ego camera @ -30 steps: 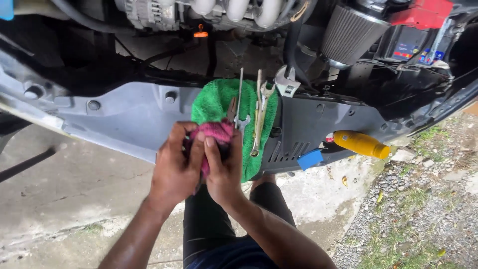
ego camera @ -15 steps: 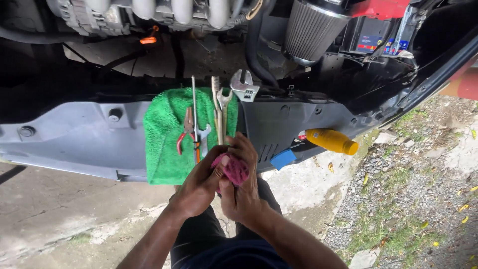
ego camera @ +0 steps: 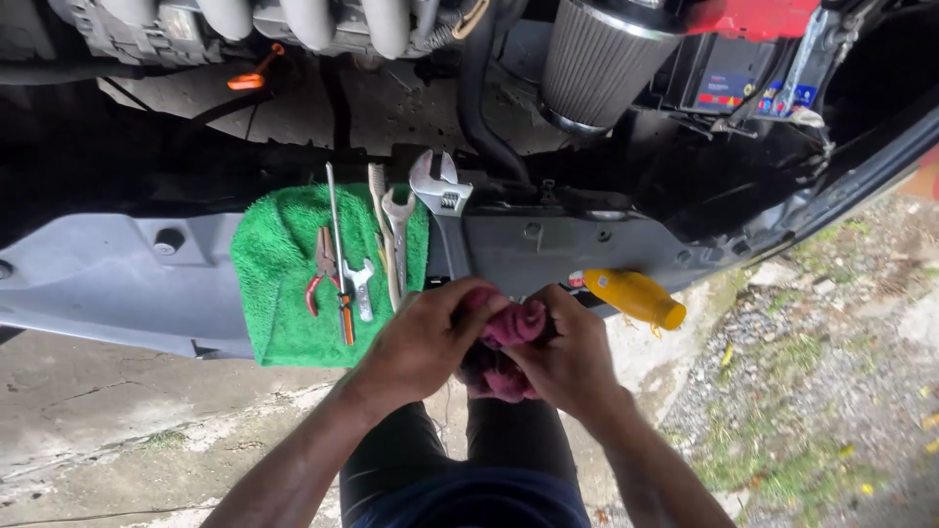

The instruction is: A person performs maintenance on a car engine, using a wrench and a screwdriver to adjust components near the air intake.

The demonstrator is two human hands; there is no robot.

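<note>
- A person stands at the open front of a car, both hands meeting over a crumpled pink rag (ego camera: 509, 337) held just in front of the grey front panel (ego camera: 108, 284).
- The left hand (ego camera: 425, 342) is curled around the rag's left side, fingers bent over the cloth and pressed into it.
- The right hand (ego camera: 567, 357) grips the rag from the other side, fingers folded around the fabric; the two hands touch each other across it.
- Whether anything is wrapped inside the rag cannot be told, as cloth and fingers hide the middle.
- Just left of the hands, a green towel (ego camera: 279, 293) is draped over the panel's edge, with tools laid side by side on it.
- On the towel lie red-handled pliers (ego camera: 321, 269), a long thin screwdriver with an orange handle (ego camera: 339, 264), a small spanner (ego camera: 360, 288) and a longer open-end spanner (ego camera: 398, 235).
- An adjustable wrench (ego camera: 440, 191) rests at the towel's right edge, its head pointing towards the engine bay.
- A yellow bottle (ego camera: 636, 298) lies on its side just right of the hands, against the panel.
- Above, a ribbed cone air filter (ego camera: 597, 64) sits in the engine bay.
- Concrete floor (ego camera: 98, 420) lies below on the left, gravel (ego camera: 831, 391) on the right.
</note>
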